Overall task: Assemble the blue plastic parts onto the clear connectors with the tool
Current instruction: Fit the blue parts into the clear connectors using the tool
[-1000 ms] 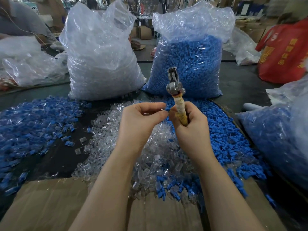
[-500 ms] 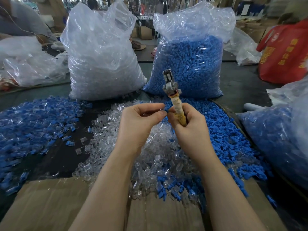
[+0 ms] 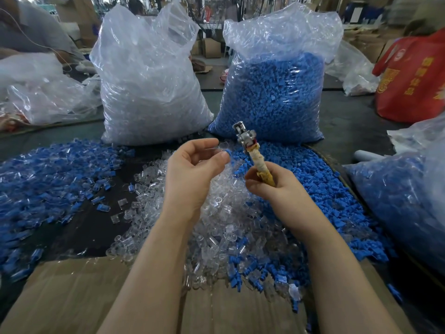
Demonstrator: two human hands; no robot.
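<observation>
My right hand grips the tape-wrapped handle of a metal tool, whose steel head points up and to the left. My left hand is raised beside it and pinches a small clear connector between thumb and fingertips, with a bit of blue at its end. The two hands are a short gap apart. Below them lies a heap of loose clear connectors. Loose blue parts are piled to the right.
A sack of clear connectors and a sack of blue parts stand at the back. A spread of assembled blue-and-clear pieces covers the left. Cardboard lies in front, another bag at right, a red bag beyond.
The hands have drawn apart. My left hand has pulled away to the left with the connector, and the tool has tilted further to the left.
</observation>
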